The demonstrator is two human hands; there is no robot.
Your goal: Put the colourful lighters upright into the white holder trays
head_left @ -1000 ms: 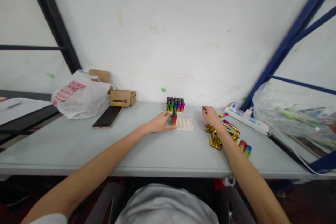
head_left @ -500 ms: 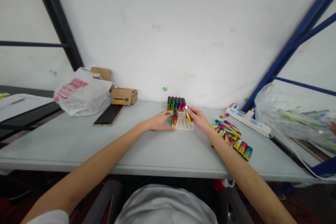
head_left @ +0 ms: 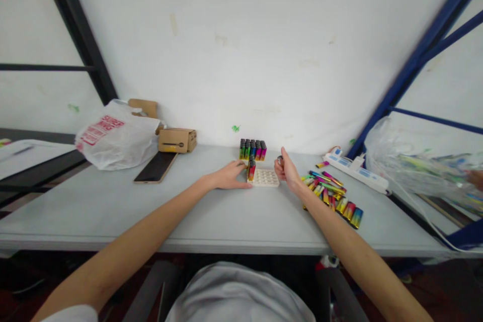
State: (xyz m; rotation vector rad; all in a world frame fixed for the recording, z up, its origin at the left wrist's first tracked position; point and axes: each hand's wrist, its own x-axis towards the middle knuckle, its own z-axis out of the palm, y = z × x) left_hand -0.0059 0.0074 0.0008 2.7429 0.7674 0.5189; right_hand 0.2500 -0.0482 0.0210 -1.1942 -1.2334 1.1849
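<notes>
The lighter (head_left: pixel 280 159) is held in the right hand (head_left: pixel 289 171), right of the tray (head_left: pixel 267 178). Left of the tray, the wide-spread left hand (head_left: pixel 229 176) is best kept still.

- Open room for passing runs along the near worktop (head_left: pixel 226 221), below the tray (head_left: pixel 266 178).
- Left hand (head_left: pixel 229 176) and standing lighters (head_left: pixel 251 169) block the tray's left end; right hand (head_left: pixel 288 171) crowds its right.
- An upright lighter block (head_left: pixel 252 149) bars the far side.
- Right: loose lighters (head_left: pixel 334 190), then a power strip (head_left: pixel 358 173).
- Far left: phone (head_left: pixel 155 167), box (head_left: pixel 176 141), bag (head_left: pixel 116 136).
</notes>
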